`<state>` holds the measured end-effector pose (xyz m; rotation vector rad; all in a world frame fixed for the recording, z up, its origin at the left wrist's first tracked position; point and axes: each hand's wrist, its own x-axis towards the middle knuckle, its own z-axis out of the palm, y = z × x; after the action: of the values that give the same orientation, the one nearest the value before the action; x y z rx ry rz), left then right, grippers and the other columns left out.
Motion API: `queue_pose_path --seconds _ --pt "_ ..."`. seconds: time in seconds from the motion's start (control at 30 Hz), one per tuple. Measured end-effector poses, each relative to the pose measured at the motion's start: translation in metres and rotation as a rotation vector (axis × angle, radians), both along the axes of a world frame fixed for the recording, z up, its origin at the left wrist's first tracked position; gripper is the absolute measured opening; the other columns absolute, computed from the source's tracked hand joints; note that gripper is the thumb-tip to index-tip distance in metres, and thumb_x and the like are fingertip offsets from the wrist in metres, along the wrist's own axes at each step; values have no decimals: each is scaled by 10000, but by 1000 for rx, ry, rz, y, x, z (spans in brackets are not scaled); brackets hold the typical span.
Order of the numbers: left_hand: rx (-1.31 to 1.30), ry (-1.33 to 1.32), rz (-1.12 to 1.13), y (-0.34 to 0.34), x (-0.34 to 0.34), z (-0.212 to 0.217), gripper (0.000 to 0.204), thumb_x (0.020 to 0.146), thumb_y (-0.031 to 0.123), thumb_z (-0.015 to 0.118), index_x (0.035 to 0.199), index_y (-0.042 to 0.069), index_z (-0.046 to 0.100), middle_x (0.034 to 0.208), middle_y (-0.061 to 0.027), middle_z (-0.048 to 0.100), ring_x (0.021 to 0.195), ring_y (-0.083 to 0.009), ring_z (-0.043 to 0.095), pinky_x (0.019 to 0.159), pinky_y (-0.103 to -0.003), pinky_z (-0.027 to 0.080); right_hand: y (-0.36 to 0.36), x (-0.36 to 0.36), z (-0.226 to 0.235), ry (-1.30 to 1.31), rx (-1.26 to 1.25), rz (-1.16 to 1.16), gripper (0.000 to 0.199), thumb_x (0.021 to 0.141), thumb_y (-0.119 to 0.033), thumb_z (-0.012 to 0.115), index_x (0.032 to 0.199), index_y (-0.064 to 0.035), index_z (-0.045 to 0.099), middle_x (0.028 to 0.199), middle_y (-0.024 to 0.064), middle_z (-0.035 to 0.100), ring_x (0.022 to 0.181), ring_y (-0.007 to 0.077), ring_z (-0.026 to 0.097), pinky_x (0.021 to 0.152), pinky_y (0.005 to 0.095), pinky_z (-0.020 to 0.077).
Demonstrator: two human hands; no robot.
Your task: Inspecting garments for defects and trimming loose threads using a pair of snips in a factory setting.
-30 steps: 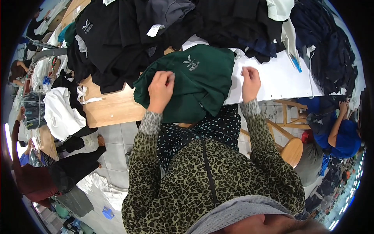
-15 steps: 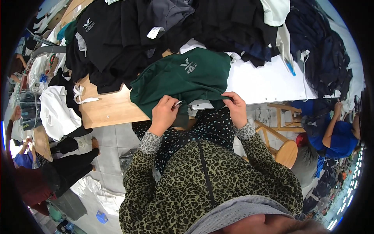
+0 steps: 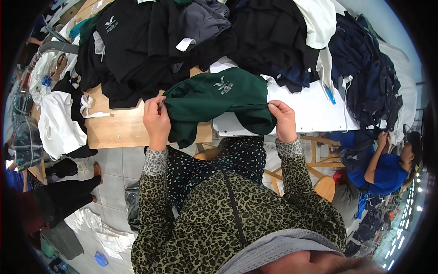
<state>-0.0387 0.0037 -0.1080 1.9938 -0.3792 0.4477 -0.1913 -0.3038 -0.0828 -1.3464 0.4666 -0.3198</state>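
A dark green garment (image 3: 200, 98) with a small pale print is stretched between my hands over the table's near edge. My left hand (image 3: 156, 124) is closed on its left end. A small, partly hidden metal tool with a bit of red also sits in those left fingers; its kind is unclear. At the opposite end, my right hand (image 3: 284, 121) pinches the cloth between thumb and fingers. The lower edge of the garment sags in an arch, with two folds hanging past the table edge.
Black garments (image 3: 137, 50) are heaped across the back, with a grey one (image 3: 200, 20) on top. Navy clothes (image 3: 365, 73) pile up at right. A blue-tipped item (image 3: 330, 96) lies on the white board (image 3: 310, 109). Wooden stools (image 3: 325, 186) and a person in blue (image 3: 388, 176) are to the right.
My hands have moved apart, the left one outward to the left and up. The green garment now spans between them, its lower edge lifted into an arch.
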Motion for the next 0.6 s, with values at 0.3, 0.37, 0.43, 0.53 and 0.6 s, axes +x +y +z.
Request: queue_pose_path --seconds 0.3,0.37,0.43,0.53,0.6 --pt "263 146 53 10 29 -22 200 785 29 570 976 43 626 918 -86 594 734 -227 580 654 -307 473 -3 20 -5 58 125 66 145 868 -55 603 978 35 628 896 36 646 810 86 583 757 197 452" --pt "229 47 84 -10 13 4 222 768 48 578 984 60 626 953 -98 569 754 -242 584 640 -326 484 -2 20 -9 82 111 44 143 868 -53 602 978 34 629 896 35 646 815 83 582 763 195 451" --pt "50 -24 21 -29 -11 24 237 745 30 606 977 75 626 955 -102 553 727 -222 590 575 -319 490 3 21 -7 98 115 43 141 871 -47 596 981 34 629 900 32 645 819 80 580 766 193 449" --pt "-52 183 -418 -63 -53 36 357 703 100 748 1036 64 626 1052 -88 534 734 -160 572 613 -247 490 13 22 -4 39 74 96 135 876 -35 586 990 23 629 907 23 639 816 75 572 766 192 444" --pt "17 106 -456 -84 -67 25 366 720 86 737 1065 55 619 1105 -100 530 754 -161 615 634 -244 506 20 19 3 34 22 122 112 868 -15 583 965 17 630 912 20 628 832 82 561 766 200 436"
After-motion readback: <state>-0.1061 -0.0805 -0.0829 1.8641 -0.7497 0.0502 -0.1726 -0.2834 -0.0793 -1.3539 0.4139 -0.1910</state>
